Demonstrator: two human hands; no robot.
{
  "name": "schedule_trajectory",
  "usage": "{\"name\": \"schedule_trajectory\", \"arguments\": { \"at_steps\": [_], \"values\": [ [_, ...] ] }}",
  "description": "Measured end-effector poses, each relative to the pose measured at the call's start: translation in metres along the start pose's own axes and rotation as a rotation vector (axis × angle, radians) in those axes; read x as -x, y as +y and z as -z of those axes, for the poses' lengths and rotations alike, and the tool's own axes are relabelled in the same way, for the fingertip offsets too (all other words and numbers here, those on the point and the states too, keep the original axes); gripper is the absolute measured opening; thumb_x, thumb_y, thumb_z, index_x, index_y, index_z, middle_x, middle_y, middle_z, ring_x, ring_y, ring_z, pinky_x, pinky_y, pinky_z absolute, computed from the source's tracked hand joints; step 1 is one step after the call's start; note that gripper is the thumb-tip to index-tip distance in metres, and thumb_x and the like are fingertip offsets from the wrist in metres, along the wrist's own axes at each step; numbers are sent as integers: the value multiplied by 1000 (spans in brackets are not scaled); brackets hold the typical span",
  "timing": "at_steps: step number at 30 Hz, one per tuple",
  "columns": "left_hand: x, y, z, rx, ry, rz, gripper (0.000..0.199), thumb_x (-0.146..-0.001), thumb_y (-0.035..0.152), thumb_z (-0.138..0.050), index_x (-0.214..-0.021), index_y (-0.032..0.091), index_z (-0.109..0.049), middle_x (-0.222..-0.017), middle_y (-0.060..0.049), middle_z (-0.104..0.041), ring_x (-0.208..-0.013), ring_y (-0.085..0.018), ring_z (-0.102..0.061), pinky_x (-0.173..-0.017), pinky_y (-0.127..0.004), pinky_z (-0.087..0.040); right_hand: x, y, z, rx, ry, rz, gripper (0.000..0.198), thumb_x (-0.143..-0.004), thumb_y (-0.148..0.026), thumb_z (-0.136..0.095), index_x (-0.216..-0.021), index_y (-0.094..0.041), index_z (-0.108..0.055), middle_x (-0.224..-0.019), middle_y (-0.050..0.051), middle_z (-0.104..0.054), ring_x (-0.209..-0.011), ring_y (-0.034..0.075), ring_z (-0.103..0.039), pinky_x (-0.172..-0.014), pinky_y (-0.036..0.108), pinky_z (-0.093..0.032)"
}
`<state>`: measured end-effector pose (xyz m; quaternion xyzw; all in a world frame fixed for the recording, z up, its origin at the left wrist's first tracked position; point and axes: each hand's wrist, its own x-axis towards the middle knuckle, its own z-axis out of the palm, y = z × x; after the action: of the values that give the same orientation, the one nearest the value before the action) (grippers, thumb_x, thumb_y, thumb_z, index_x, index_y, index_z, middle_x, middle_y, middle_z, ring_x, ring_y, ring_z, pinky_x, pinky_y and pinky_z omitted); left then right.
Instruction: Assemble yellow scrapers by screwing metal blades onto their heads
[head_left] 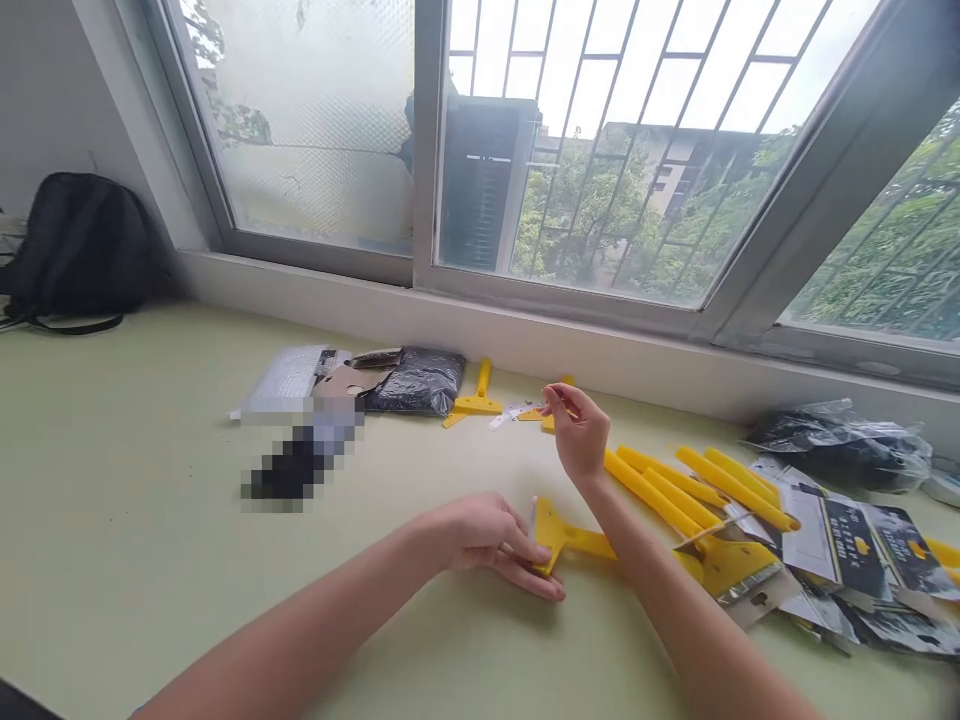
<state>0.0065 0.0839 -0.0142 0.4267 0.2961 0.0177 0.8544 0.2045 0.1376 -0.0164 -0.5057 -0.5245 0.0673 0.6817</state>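
My left hand (pixel 491 535) grips the wide head of a yellow scraper (pixel 553 535) low over the table. The scraper's handle points right and passes behind my right forearm. Raised above the back of the table, my right hand (pixel 581 430) has its thumb and fingertips pinched together. Whatever lies in that pinch is too small to make out. Close by its fingertips are small white strips (pixel 505 416) and tiny loose pieces. Another yellow scraper (pixel 480 392) lies to their left, and more yellow parts are partly hidden behind my right hand.
Several yellow scrapers (pixel 660 490) are heaped at the right, beside printed packaging cards (pixel 851 540). A black plastic-wrapped bundle (pixel 836 445) sits by the sill. Further left lie a dark wrapped packet (pixel 420 380), a clear bag (pixel 289 378) and a backpack (pixel 86 245).
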Motion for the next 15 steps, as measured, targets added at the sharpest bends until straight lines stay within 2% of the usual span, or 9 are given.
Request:
{"name": "schedule_trajectory", "arguments": {
  "at_steps": [3,6,12,15],
  "values": [
    [2,-3,-4,36,-41,14,30,-64,24,-91,-69,10,-65,-95,-22,-76,-99,-30,-75,-105,-34,-55,-6,5,0,25,-19,0,34,-89,-51,-67,-94,-18,-74,-80,4,-73,-67,19,-72,-68,31,-57],
    [2,-12,-11,85,-88,17,22,-75,23,-84,-78,5,-72,-96,-20,-76,-100,-28,-76,-107,-33,-54,-13,12,-3,44,-45,-15,33,-94,-48,-65,-99,-16,-71,-80,2,-72,-72,17,-72,-72,33,-58],
    [-8,-26,-19,121,-22,-20,16,-84,17,-71,-81,2,-74,-91,-20,-76,-81,-22,-78,-89,-27,-62,-24,32,-9,76,-96,-46,29,-98,-41,-63,-105,-14,-68,-91,2,-71,-76,14,-69,-75,34,-59],
    [-10,-27,-21,86,6,-24,17,-83,19,-73,-80,2,-74,-87,-19,-76,-78,-23,-78,-83,-28,-64,-26,40,-9,77,-98,-57,29,-98,-41,-62,-107,-14,-67,-94,3,-70,-80,15,-69,-78,36,-59]
  ]
}}
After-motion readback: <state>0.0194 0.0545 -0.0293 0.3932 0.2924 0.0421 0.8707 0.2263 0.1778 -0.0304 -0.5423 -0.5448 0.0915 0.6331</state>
